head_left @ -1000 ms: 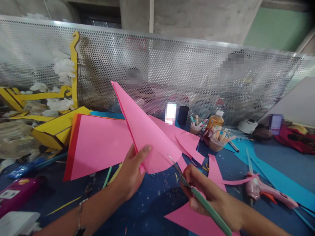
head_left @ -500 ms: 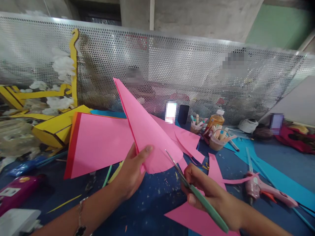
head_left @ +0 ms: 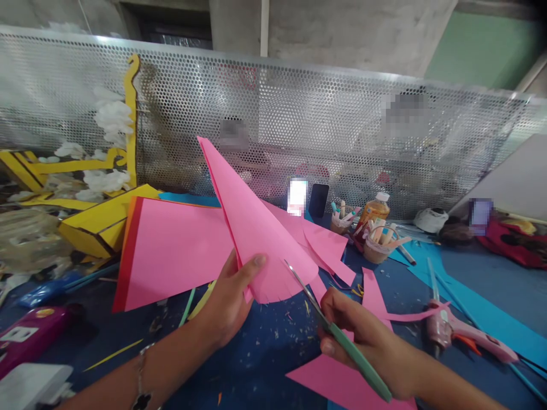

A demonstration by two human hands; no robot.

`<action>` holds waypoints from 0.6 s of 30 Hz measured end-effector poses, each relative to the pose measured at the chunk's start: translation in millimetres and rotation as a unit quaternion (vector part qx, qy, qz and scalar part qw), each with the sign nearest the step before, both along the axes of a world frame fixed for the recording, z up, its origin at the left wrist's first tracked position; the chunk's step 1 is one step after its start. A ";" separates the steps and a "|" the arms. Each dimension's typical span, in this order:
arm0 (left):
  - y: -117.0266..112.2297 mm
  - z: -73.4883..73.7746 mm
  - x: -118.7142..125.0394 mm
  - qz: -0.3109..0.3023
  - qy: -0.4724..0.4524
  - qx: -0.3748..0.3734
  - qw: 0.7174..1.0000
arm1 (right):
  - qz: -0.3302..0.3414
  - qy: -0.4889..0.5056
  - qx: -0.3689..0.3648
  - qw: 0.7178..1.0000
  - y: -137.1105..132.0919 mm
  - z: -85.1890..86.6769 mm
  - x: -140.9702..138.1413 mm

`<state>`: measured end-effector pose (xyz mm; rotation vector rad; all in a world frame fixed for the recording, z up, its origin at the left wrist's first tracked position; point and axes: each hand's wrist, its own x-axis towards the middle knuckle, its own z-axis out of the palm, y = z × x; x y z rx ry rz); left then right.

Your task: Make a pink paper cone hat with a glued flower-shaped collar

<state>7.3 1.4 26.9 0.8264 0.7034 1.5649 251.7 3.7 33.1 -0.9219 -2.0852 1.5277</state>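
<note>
A pink paper cone [head_left: 260, 228] stands tilted above the table, its point up and to the left. My left hand [head_left: 233, 296] pinches it near the lower edge, thumb on the outer face. Several short slits run along that curved bottom edge. In my right hand [head_left: 354, 336] is a pair of scissors [head_left: 356, 359] with green handles; the fingers wrap round them. One scissor blade lies across the front of the cone near its lower right edge. Pink paper pieces [head_left: 342, 378] lie on the table below my right hand.
Stacked pink and red sheets [head_left: 175, 245] lie left of the cone, beside a yellow cardboard shape [head_left: 106, 222]. A pink glue gun [head_left: 461, 327] rests at right on blue paper. Marker cups [head_left: 378, 250], a bottle [head_left: 376, 210] and a phone [head_left: 319, 199] stand before a perforated metal screen [head_left: 325, 125].
Hands, cone and scissors stay in nearly the same place. The scissor blade and handles have shifted very slightly to the left. The whole view has moved a little.
</note>
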 end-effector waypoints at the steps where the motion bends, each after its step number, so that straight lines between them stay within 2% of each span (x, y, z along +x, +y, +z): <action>1: 0.2 -0.6 -0.2 -0.001 0.000 0.001 1.000 | 0.000 -0.005 0.004 1.000 0.1 -0.1 0.0; 14: 0.0 -0.6 0.6 -0.013 -0.015 0.000 1.000 | -0.021 -0.039 0.027 0.999 1.4 0.6 -0.1; 18: 1.9 -2.1 2.0 -0.018 -0.016 0.023 0.999 | -0.024 -0.033 0.014 0.999 0.6 3.4 -3.3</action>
